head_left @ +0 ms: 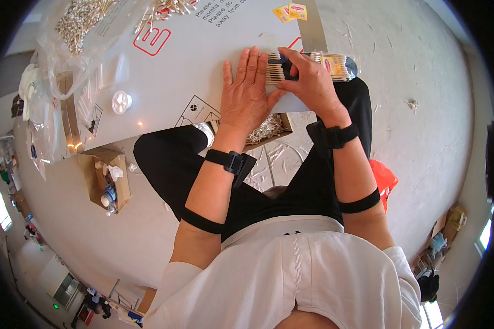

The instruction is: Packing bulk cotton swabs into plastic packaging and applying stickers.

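My left hand [244,90] lies flat on the grey printed board, fingers stretched out and close together. Just right of it is a neat row of cotton swabs [274,75], with a dark strip showing beside them. My right hand [312,82] bends over this row, thumb at the near side and index finger at the far side, gripping the swabs between them. Under and right of that hand lies a clear pack of cotton swabs [337,67] with a yellow and red label, at the board's right end. My right palm hides part of the row.
The board [164,82] rests over my knees. At far left, a clear plastic bag [66,60] holds many swabs; more loose swabs [170,6] lie beside it. A round white container [121,102] and yellow label cards [291,12] are on the board. Below are cardboard boxes [105,178] and a red bag [383,178].
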